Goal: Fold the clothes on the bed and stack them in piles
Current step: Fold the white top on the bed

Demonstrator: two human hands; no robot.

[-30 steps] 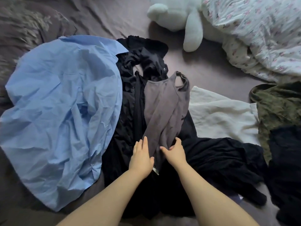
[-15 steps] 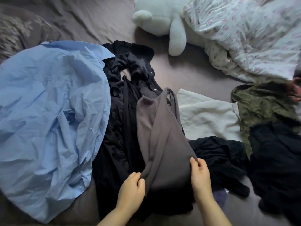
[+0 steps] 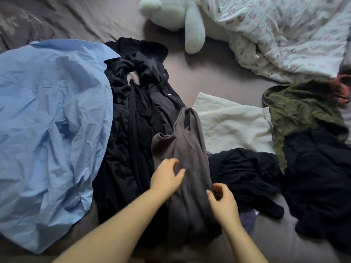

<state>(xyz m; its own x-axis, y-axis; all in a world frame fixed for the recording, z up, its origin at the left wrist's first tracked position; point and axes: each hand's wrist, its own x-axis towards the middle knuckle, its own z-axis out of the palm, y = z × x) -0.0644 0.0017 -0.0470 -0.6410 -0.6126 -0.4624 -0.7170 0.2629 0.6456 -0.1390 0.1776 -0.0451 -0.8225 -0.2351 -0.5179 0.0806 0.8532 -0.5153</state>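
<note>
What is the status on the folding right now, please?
Left hand open, resting on grey tank top. Right hand loosely curled at its edge, grip unclear. Top lies on black shirt, half folded. Nothing blocking.
</note>
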